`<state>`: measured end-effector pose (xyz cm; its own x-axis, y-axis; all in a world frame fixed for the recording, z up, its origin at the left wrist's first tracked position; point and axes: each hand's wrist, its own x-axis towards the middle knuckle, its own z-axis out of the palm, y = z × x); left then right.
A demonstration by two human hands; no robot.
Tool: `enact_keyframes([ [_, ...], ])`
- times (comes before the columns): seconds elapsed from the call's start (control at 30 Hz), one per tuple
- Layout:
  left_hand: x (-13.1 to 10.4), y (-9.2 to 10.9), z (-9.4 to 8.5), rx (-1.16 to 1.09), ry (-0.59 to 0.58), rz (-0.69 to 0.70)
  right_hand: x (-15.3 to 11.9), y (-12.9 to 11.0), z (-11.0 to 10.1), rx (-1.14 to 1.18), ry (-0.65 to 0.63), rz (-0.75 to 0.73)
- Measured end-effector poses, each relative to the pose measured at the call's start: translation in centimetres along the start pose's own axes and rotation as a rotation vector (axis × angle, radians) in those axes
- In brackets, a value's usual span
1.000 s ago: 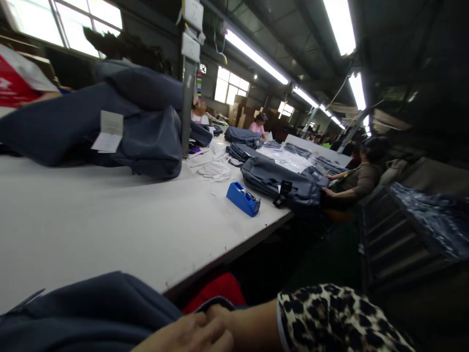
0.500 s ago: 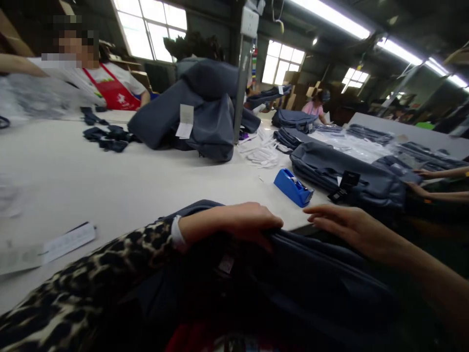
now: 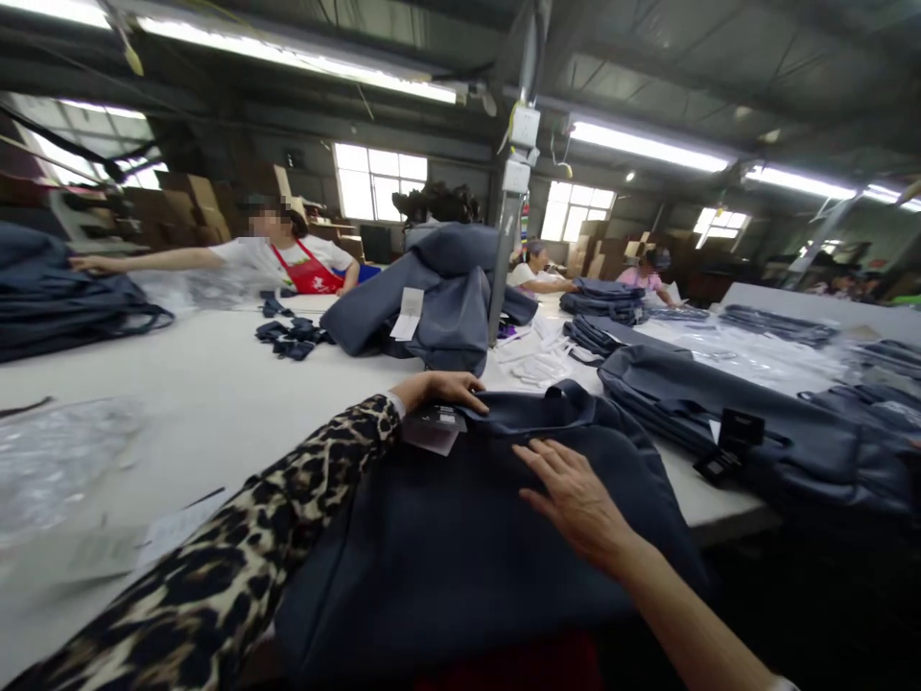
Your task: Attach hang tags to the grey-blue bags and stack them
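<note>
A large dark navy bag [image 3: 460, 537] lies at the table's front edge, right in front of me, its top edge and short handle [image 3: 568, 395] facing away. My left hand [image 3: 447, 389] is closed on that top edge, toward its left end, beside a hang tag and a white paper label [image 3: 434, 437]. Over the bag's broad face, my right hand [image 3: 576, 499] is open with fingers stretched out and palm down, holding nothing. Whether its palm presses on the fabric I cannot tell.
A grey-blue bag [image 3: 453, 307] with a white tag stands by a metal post [image 3: 507, 240]. More bags [image 3: 748, 413] lie on the right, and dark straps [image 3: 292, 336] and clear plastic [image 3: 64, 461] on the white table [image 3: 216, 384]. Co-workers stand across it, one in a red apron [image 3: 311, 269].
The bag has come up flatter onto the table edge, its face now showing. My right hand has moved from beside it to over it. The view has tilted up; the blue tape dispenser is out of sight.
</note>
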<state>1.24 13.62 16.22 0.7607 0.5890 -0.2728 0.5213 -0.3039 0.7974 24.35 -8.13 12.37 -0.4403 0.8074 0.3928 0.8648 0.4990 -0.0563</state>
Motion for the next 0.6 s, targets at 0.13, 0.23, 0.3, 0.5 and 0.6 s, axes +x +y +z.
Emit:
enact_keyframes([
  [0.13,2.6,-5.7,0.4,0.011,-0.02,-0.091,1.9,0.4,5.3,0.048,-0.106,0.057],
  [0.23,4.1,-10.3,1.9,0.001,-0.054,-0.157,2.5,0.3,6.9,0.062,0.007,0.137],
  [0.3,4.9,-12.9,2.8,-0.017,-0.077,-0.183,3.5,0.8,7.5,0.049,0.062,0.167],
  [0.5,6.4,-17.0,4.0,-0.084,-0.066,-0.193,6.9,2.0,8.8,-0.018,-0.312,0.203],
  [0.6,6.5,-17.4,4.0,-0.122,-0.077,-0.184,6.2,0.0,8.2,0.015,-0.368,0.174],
])
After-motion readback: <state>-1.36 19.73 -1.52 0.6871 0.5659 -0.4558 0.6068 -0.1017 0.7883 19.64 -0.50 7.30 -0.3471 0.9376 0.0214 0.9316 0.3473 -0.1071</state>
